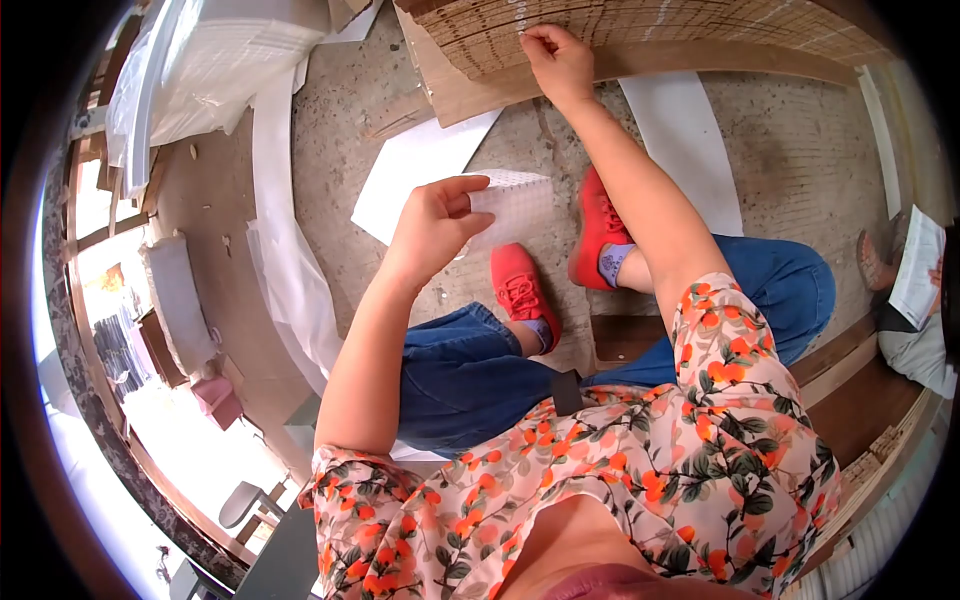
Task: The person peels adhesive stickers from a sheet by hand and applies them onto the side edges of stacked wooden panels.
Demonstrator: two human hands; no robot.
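My left hand point(438, 222) is closed on the edge of a thin, whitish sheet point(517, 207) marked with a grid of small dots; its exact kind I cannot make out. Ahead of it, my right hand point(562, 66) has its fingers pinched together against a brown board point(640, 38) covered in rows of small dark marks. A few tiny white pieces point(520, 14) show on the board beside those fingertips. Whatever the pinch holds is too small or hidden to name.
Large white sheets point(420, 165) lie on the concrete floor point(335, 115) around my red shoes point(522, 290). Plastic-wrapped goods point(215, 70) stand at the upper left. At the right edge sits another person holding white paper point(917, 265). A stool point(240, 503) is at lower left.
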